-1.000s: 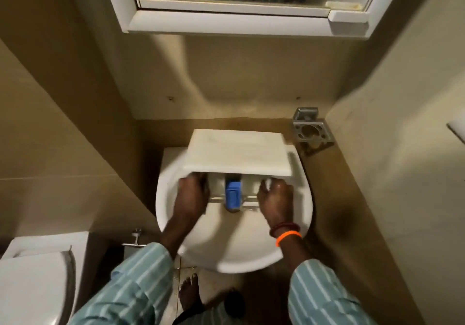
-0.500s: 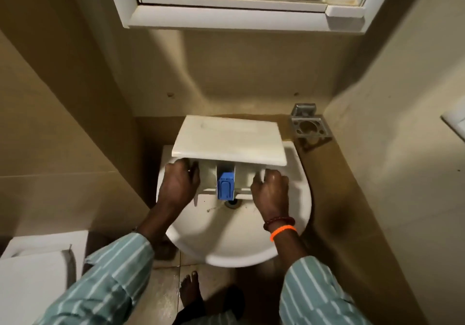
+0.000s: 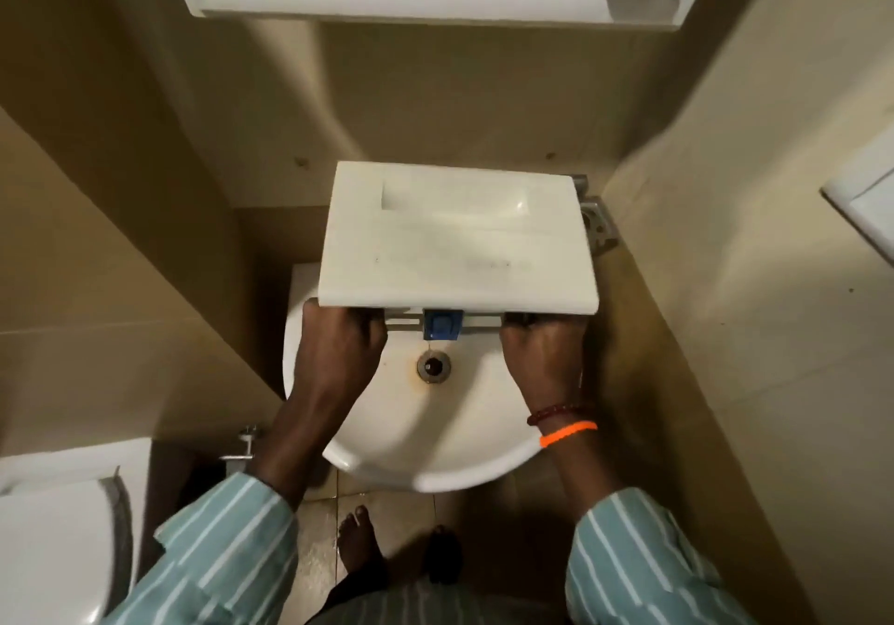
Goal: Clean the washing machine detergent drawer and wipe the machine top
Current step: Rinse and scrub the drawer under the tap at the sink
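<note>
While your arms reach out over the sink (image 3: pixel 387 436), your left hand (image 3: pixel 338 341) and right hand (image 3: pixel 544 351) each curl around the near corners of the drawer (image 3: pixel 454 247). You hold it above the basin, its white front panel facing up, a blue insert (image 3: pixel 441 325) showing between your hands.

There is one view only, from a camera on the person's head, standing right at the white sink (image 3: pixel 435 460) and looking steeply down into it. It faces the back wall beyond the sink, close in, with the sink at centre frame.
</note>
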